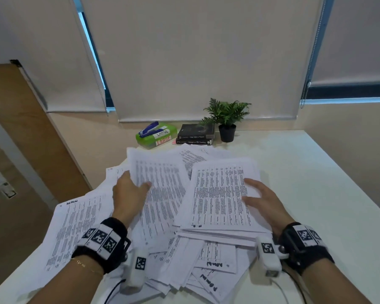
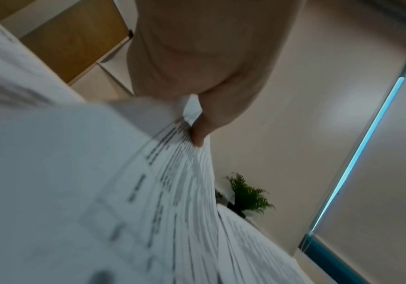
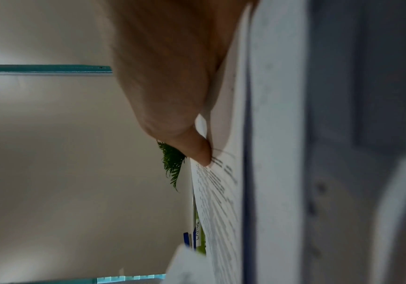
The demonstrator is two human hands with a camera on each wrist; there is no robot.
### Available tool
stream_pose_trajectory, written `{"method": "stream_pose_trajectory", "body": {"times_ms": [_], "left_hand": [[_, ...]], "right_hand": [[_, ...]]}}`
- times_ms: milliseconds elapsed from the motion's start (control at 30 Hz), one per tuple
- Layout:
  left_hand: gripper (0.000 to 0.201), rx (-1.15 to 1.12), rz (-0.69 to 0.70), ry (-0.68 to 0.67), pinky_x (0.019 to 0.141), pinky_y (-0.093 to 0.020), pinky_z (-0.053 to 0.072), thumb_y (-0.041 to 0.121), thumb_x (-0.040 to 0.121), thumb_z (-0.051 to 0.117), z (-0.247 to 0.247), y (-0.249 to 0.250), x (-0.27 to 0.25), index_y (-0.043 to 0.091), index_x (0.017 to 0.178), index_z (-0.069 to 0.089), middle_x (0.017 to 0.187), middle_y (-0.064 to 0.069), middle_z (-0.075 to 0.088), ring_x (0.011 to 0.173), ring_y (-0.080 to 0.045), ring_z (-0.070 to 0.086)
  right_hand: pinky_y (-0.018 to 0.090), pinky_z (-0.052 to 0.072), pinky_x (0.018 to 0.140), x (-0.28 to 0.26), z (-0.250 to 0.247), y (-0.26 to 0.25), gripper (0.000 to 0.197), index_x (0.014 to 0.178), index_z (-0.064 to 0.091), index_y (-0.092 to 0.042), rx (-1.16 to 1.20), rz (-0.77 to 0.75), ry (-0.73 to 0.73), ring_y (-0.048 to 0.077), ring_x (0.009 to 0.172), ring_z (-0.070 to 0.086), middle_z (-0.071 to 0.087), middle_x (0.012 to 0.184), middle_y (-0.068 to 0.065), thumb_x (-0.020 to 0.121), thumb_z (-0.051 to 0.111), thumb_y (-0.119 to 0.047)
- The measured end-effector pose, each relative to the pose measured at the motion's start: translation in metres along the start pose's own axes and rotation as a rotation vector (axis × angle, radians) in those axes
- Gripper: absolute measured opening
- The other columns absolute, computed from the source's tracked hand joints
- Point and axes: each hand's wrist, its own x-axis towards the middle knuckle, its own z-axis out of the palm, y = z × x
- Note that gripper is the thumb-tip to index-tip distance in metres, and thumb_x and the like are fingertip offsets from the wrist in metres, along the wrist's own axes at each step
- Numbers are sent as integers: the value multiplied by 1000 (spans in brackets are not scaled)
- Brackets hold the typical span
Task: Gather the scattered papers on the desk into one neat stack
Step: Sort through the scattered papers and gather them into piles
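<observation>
Printed papers (image 1: 81, 227) lie scattered and overlapping across the white desk (image 1: 305, 183). My left hand (image 1: 130, 191) grips a lifted bundle of sheets (image 1: 160, 189) by its left edge. In the left wrist view the thumb (image 2: 202, 132) pinches those sheets (image 2: 168, 192). My right hand (image 1: 261, 198) holds the right edge of a thicker stack (image 1: 219, 194) lying on top of the heap. The right wrist view shows my thumb (image 3: 197, 149) pressed on the stack's top sheet (image 3: 221, 192), with the other fingers hidden. More loose sheets (image 1: 206, 266) lie under the stack near the front edge.
At the back of the desk stand a green box (image 1: 156, 134) with a blue stapler (image 1: 149, 128) on it, two stacked dark books (image 1: 195, 134) and a small potted plant (image 1: 227, 119). A bare stretch of desk lies to the right of the papers. A wooden panel (image 1: 20, 128) stands to the left.
</observation>
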Motion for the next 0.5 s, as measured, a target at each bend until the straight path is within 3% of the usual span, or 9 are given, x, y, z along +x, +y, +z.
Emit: {"method": "stream_pose_trajectory", "body": {"times_ms": [67, 133, 200, 267, 333, 367, 433, 500], "left_hand": [[39, -123, 71, 152, 98, -42, 56, 21, 100, 73, -12, 13, 8, 8, 135, 61, 129, -8, 70, 121, -37, 67], [23, -341, 123, 243, 92, -34, 57, 17, 102, 71, -25, 28, 16, 21, 121, 59, 116, 6, 70, 111, -24, 69], [27, -497, 144, 311, 96, -34, 56, 15, 101, 72, -34, 44, 22, 26, 121, 58, 119, 10, 70, 111, -16, 69], [30, -570, 139, 334, 97, -35, 58, 15, 100, 73, -34, 57, 24, 22, 125, 59, 123, 8, 71, 112, -13, 70], [30, -573, 142, 283, 91, -32, 60, 17, 100, 74, -27, 67, 20, 21, 125, 57, 119, 6, 71, 107, -14, 70], [31, -536, 150, 220, 85, -28, 59, 18, 99, 74, -20, 70, 15, 21, 125, 56, 116, 6, 70, 103, -13, 70], [32, -414, 139, 19, 80, -30, 61, 20, 101, 72, -1, 72, 5, 18, 127, 54, 113, 3, 71, 96, -16, 71], [27, -362, 49, -212, 88, -48, 62, 24, 109, 56, 19, 69, -5, 15, 134, 52, 112, -9, 72, 93, -28, 70]], "right_hand": [[35, 31, 117, 0, -1, 1, 50, 137, 64, -29, 8, 10, -9, 11, 140, 45, 56, 142, -13, 94, 68, -4], [40, 31, 121, 0, 1, -1, 48, 130, 70, -29, 27, 35, -28, 13, 139, 47, 59, 142, -11, 92, 65, 0], [39, 35, 119, -2, 3, -2, 49, 126, 73, -29, 41, 67, -41, 13, 134, 50, 60, 142, -9, 91, 61, 3], [37, 43, 111, -1, 7, -1, 48, 117, 78, -30, 66, 88, -25, 14, 121, 58, 63, 140, -6, 90, 59, 5], [31, 51, 97, 3, 10, 3, 41, 108, 82, -26, 170, 110, 5, 15, 108, 65, 66, 138, 1, 94, 59, 5], [27, 52, 95, 4, 12, 1, 33, 109, 81, -22, 207, 114, 12, 13, 108, 66, 66, 139, 3, 96, 62, 1], [28, 43, 110, 0, 14, -7, 23, 120, 76, -24, 162, 129, 9, 8, 122, 58, 60, 144, -6, 100, 67, -23], [40, 26, 121, -3, 13, -15, 48, 124, 75, -27, 144, 187, -27, 10, 130, 46, 54, 139, -13, 99, 52, -61]]}}
